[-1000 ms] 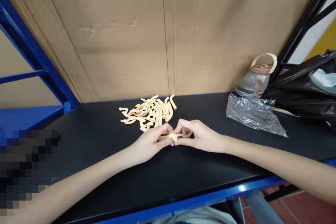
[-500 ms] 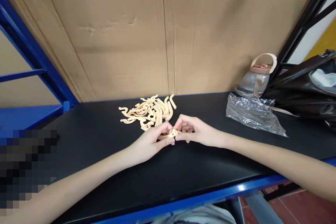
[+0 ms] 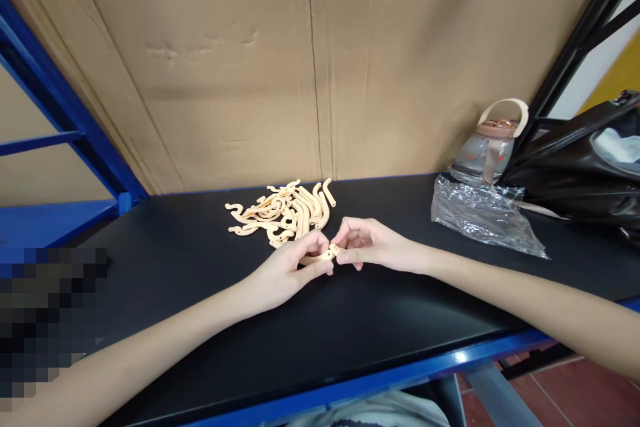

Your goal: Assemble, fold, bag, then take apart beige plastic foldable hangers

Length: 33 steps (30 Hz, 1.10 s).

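Observation:
Above the front middle of the black table, my left hand (image 3: 295,261) pinches a cream plastic piece (image 3: 325,256) with a small hole near its end. My right hand (image 3: 367,243) holds another small cream piece (image 3: 335,249) between thumb and fingertips. The two pieces meet end to end, or nearly so; I cannot tell whether they are joined. Much of each piece is hidden by my fingers. Just beyond my hands lies a pile of curved cream plastic pieces (image 3: 280,210), some hooked and some like bent rods.
A clear crumpled plastic bag (image 3: 485,217) lies at the right, before a water bottle (image 3: 484,150) with a handle. A dark shiny bag (image 3: 575,173) rests at the far right. Cardboard (image 3: 225,67) stands behind the black tabletop (image 3: 400,327); a blue frame (image 3: 85,107) rises at left.
My right hand has shifted slightly and its small piece now sits at a different angle against the left one. My left hand and the pile stay nearly where they were.

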Motion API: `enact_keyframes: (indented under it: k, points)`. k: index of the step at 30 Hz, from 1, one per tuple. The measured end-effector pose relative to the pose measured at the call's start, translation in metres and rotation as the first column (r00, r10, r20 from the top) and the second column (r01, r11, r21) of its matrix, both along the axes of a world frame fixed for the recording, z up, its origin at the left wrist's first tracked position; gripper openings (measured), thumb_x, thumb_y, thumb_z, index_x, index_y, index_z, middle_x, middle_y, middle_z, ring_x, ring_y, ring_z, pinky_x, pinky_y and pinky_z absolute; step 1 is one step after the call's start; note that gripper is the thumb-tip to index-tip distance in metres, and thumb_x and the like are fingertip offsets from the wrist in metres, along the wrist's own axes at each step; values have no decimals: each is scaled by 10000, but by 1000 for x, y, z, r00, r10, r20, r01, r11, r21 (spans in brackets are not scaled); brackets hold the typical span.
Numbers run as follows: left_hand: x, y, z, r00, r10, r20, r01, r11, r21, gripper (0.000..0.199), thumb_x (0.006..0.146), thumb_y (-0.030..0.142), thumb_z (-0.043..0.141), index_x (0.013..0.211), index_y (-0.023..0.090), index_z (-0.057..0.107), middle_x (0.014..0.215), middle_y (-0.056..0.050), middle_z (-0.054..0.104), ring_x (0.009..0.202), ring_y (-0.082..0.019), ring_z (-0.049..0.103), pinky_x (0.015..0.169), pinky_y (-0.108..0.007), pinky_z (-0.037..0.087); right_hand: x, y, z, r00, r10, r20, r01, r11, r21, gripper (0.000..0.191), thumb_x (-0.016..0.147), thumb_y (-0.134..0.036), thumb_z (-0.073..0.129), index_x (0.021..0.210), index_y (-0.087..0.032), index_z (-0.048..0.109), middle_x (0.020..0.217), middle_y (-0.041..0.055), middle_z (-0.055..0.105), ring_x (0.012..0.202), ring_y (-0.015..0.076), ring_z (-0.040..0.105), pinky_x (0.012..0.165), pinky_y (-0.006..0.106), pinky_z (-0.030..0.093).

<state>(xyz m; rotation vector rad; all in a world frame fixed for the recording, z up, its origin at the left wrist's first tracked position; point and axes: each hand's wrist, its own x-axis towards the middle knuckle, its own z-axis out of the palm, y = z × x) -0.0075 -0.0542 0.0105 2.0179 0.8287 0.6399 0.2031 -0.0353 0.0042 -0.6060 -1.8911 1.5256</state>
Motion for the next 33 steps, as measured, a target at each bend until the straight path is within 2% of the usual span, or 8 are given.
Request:
enact_keyframes:
  k: [7, 14, 20, 25, 33]
  points:
    - [0, -1, 1, 1000, 0, -12, 0, 1000, -10, 139, 915, 313, 519, 850, 199, 473, 826, 15, 560, 825, -142, 592, 767, -280, 456, 1, 1, -2, 1000, 6, 3, -6, 1000, -2, 256, 777, -292, 736, 863, -157, 537, 842, 32, 680, 723, 118, 616, 577, 228, 469]
    - [0, 0, 1, 1000, 10, 12, -10, 999, -33, 140, 911, 310, 513, 845, 201, 454, 816, 13, 586, 829, -147, 594, 773, -283, 448, 1, 1, -2, 998, 4, -67, -3, 1000, 15, 220, 784, -268, 732, 855, -153, 559, 802, 14, 673, 709, 104, 609, 574, 209, 472]
    - [-1, 1, -1, 1000, 8, 21, -7, 999, -42, 150, 916, 322, 513, 850, 205, 447, 816, 23, 570, 823, -139, 591, 777, -276, 438, 2, 0, -4, 999, 18, -32, -17, 999, 33, 215, 793, -274, 726, 851, -159, 554, 791, -2, 663, 675, 92, 601, 575, 209, 480]
    - [-1, 2, -2, 1000, 6, 0, -6, 999, -31, 163, 919, 336, 516, 846, 200, 460, 806, 24, 574, 815, -138, 592, 758, -270, 433, 1, 1, -7, 999, 23, -43, -21, 999, 38, 201, 788, -256, 728, 849, -159, 562, 801, 5, 671, 720, 108, 624, 593, 217, 489]
    - [0, 2, -1, 1000, 1, -31, -3, 999, -47, 149, 920, 313, 517, 843, 195, 469, 806, 20, 605, 813, -130, 583, 746, -256, 428, 1, 4, -12, 1000, -11, -25, 12, 998, 66, 254, 750, -317, 762, 836, -155, 586, 764, 0, 671, 640, 93, 588, 584, 227, 483]
